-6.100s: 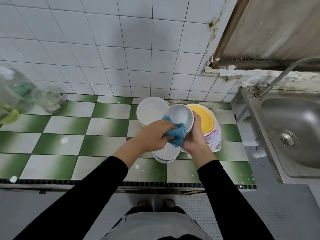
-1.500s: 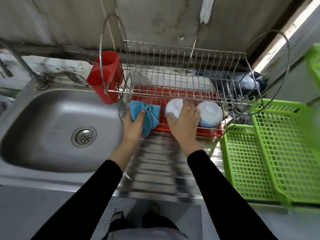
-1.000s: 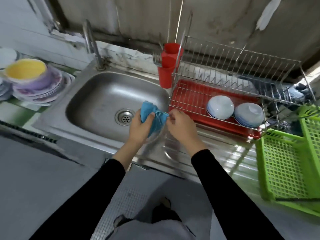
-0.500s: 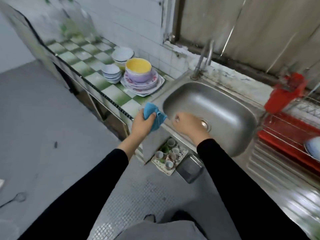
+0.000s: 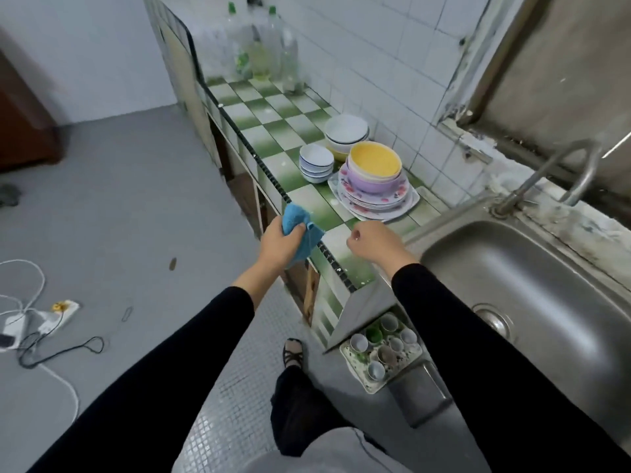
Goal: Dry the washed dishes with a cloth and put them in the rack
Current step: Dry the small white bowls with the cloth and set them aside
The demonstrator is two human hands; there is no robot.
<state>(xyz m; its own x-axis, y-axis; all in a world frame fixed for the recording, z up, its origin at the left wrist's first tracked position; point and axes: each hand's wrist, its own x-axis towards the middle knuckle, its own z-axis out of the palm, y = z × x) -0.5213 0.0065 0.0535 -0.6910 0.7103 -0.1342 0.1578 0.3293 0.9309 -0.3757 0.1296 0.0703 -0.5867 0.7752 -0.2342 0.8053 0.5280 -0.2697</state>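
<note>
My left hand (image 5: 279, 244) grips a bunched blue cloth (image 5: 300, 227) just off the front edge of the green-and-white tiled counter (image 5: 273, 131). My right hand (image 5: 374, 242) hovers over the counter's near end with its fingers loosely curled and nothing in it. Beyond the hands stand the washed dishes: a stack of small white bowls (image 5: 316, 162), larger white bowls (image 5: 346, 133) by the wall, and a yellow bowl (image 5: 375, 161) in purple bowls on a pile of floral plates (image 5: 374, 196). The rack is out of view.
A steel sink (image 5: 532, 295) with a tap (image 5: 560, 172) lies to the right. Clear bottles (image 5: 263, 46) stand at the counter's far end. On the floor are a tray of small cups (image 5: 382, 349), a power strip and cables (image 5: 41, 319).
The view has swung left from the rack, where my right hand left a bowl, past the sink to the counter. Both hands now sit nearer the dish stacks; the cloth stays in my left hand.
</note>
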